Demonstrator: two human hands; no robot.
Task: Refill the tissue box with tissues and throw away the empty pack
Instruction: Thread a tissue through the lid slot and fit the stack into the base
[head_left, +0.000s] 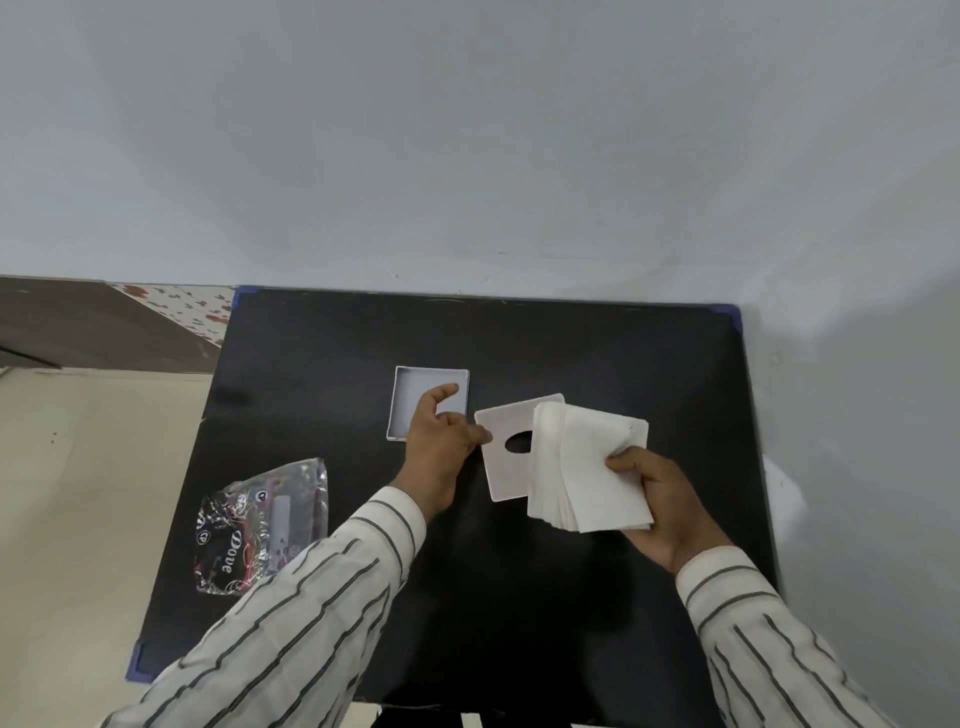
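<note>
An open white tissue box (410, 387) lies on the black table, its inside bare. My left hand (439, 441) hovers over the box's near right corner, thumb touching the left edge of the white lid (506, 470) with an oval hole, which lies flat just right of the box. My right hand (662, 501) holds a thick stack of white tissues (584, 467) above the lid's right side. The crumpled clear plastic pack (260, 525) with dark printing lies at the table's near left, apart from both hands.
The black table (571, 343) stands against a pale wall, with blue tape at its corners. Cream floor (88, 493) lies to the left. A floral-patterned surface (182, 306) shows at the far left.
</note>
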